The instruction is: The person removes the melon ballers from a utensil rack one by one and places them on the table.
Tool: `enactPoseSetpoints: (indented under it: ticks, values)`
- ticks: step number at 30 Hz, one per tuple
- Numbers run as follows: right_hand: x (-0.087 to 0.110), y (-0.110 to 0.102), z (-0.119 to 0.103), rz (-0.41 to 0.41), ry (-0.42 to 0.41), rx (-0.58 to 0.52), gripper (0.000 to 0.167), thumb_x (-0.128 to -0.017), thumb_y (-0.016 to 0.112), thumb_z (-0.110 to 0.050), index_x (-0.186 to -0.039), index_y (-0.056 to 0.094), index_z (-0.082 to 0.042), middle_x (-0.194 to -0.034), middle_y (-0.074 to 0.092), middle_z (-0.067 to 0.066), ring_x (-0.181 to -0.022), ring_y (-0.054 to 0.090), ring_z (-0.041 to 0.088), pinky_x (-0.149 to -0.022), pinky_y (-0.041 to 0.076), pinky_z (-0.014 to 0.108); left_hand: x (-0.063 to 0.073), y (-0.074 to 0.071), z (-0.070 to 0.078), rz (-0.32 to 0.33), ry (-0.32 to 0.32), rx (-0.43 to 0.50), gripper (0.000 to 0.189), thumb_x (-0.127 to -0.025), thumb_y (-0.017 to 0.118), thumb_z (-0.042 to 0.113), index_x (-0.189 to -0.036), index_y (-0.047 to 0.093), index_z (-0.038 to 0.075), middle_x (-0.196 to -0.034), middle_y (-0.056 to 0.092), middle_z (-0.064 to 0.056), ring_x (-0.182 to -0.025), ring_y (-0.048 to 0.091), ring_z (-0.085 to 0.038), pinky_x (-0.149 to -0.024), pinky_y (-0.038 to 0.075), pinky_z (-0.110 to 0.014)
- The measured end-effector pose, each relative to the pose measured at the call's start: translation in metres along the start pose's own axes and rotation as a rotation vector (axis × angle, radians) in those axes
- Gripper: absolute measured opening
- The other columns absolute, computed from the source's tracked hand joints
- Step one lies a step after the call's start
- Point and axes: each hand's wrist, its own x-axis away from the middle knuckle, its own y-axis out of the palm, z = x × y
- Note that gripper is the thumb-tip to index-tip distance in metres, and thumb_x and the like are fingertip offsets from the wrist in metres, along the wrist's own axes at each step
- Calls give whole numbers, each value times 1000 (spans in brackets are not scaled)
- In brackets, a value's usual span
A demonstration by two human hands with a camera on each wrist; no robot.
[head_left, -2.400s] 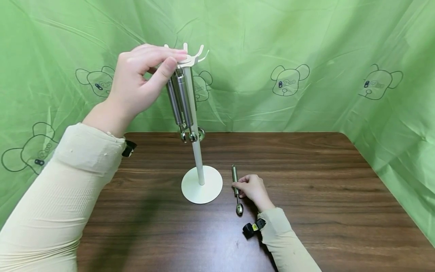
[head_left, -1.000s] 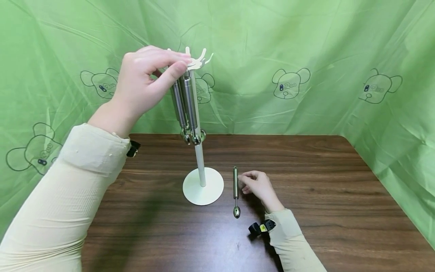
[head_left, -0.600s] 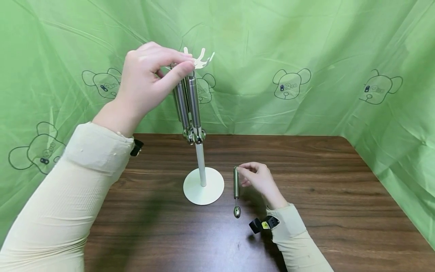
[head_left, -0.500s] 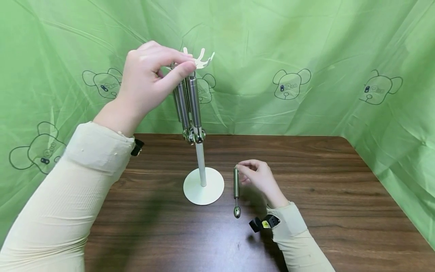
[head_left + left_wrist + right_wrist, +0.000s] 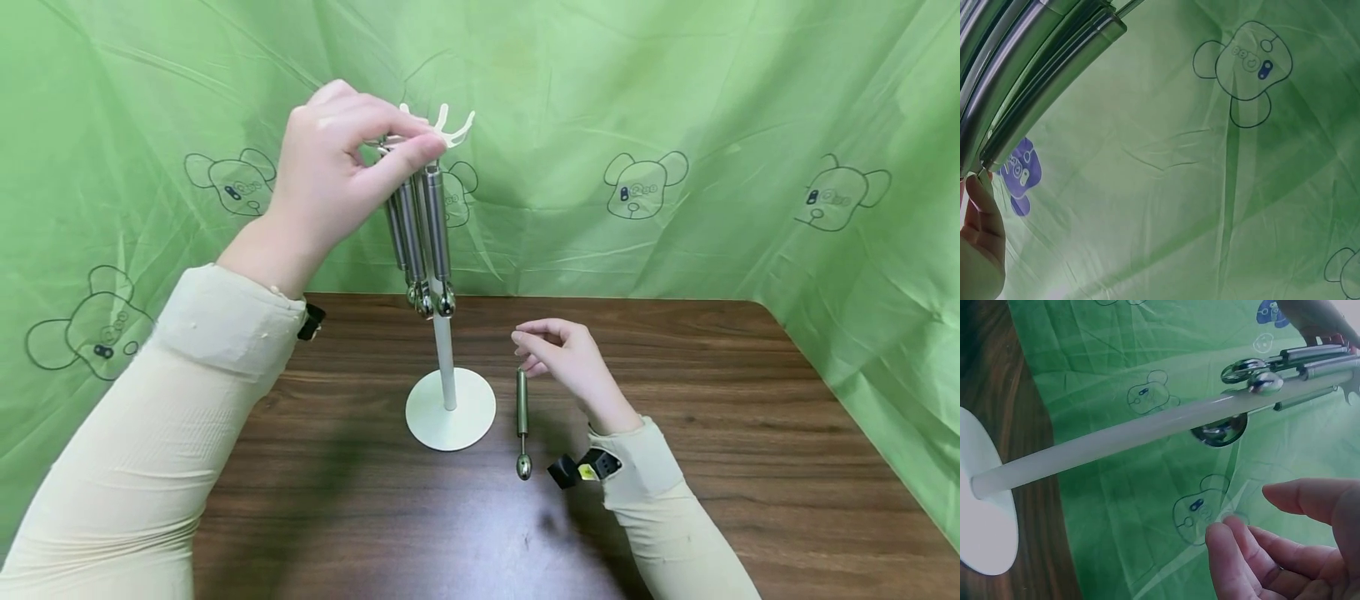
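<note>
My left hand [image 5: 333, 167] pinches the hooked top [image 5: 451, 138] of a white utensil stand [image 5: 446, 358]. From it hang several steel melon ballers [image 5: 437, 225], whose handles also show in the left wrist view beside the left thumb [image 5: 985, 203]. On the table, right of the stand's base, lies one more melon baller [image 5: 522, 404], its scoop toward me. My right hand [image 5: 566, 358] hovers just past its handle end, holding nothing. In the right wrist view, a gap shows between the right thumb and fingers [image 5: 1229, 556].
The stand's round white base [image 5: 427, 425] rests on a dark wood table [image 5: 712, 450]. Green cloth [image 5: 555, 100] printed with bear heads hangs behind and at both sides.
My right hand has let go of the melon baller on the table and risen past its handle end. The hanging melon ballers and hooks have turned rightward under my left hand.
</note>
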Motion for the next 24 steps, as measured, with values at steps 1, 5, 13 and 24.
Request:
enactPoseSetpoints:
  ticks: [1,5,13,24]
  values:
    - [-2,0,-3,-3,-7,2,34,-94,65,-15,-118,64,8,-90,71,19,-65,69,17,-67,61,35,0,0,1,-1,-10,-3,20,-87,75,26,-94,78,7,-93,77,-12,-82,56,-25,-77,35,-22]
    - [-7,0,-14,-19,-36,12,33,-94,66,-16,-117,65,7,-93,71,22,-67,70,17,-67,61,33,-1,1,5,-1,-50,-20,21,-87,76,28,-93,78,9,-92,77,-10,-81,53,-23,-76,34,-23]
    - [-13,5,-32,-19,-86,43,31,-94,67,-20,-118,67,0,-96,72,20,-71,71,18,-73,61,34,-2,5,9,22,-71,-72,29,-86,76,35,-89,77,6,-87,76,-9,-78,46,-19,-72,30,-24]
    - [-14,14,-58,-36,-162,13,27,-94,68,-18,-114,69,-1,-102,72,21,-78,71,16,-79,60,32,-5,10,15,48,-106,-125,39,-86,75,43,-81,73,4,-78,71,-9,-74,33,-6,-68,27,-23]
